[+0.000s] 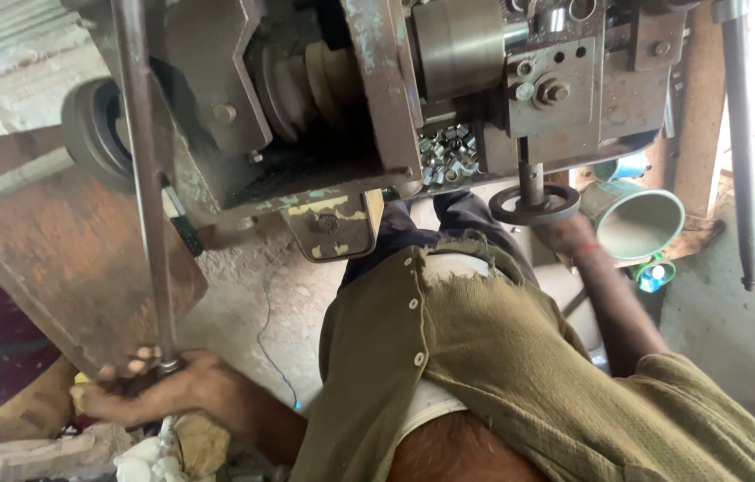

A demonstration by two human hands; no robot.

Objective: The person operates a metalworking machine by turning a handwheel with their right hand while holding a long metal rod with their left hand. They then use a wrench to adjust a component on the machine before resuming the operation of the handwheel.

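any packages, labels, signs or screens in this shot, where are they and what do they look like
No signs, screens or readable labels show.
Possible package: blue and green container, lower right below the pale green funnel, partly hidden.
Crumpled pale wrapping or rags, bottom left under the left hand; kind unclear.

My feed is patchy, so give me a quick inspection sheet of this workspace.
Surface: rough concrete floor under the machine.
Job's things: long metal rod; round handwheel.
Clutter: pile of small metal parts; green funnel; rags.
Hands: left hand at the rod's lower end; right hand just under the handwheel, grip unclear.
Cables: thin blue wire on the floor.
Surroundings: rusty plate; second rod.
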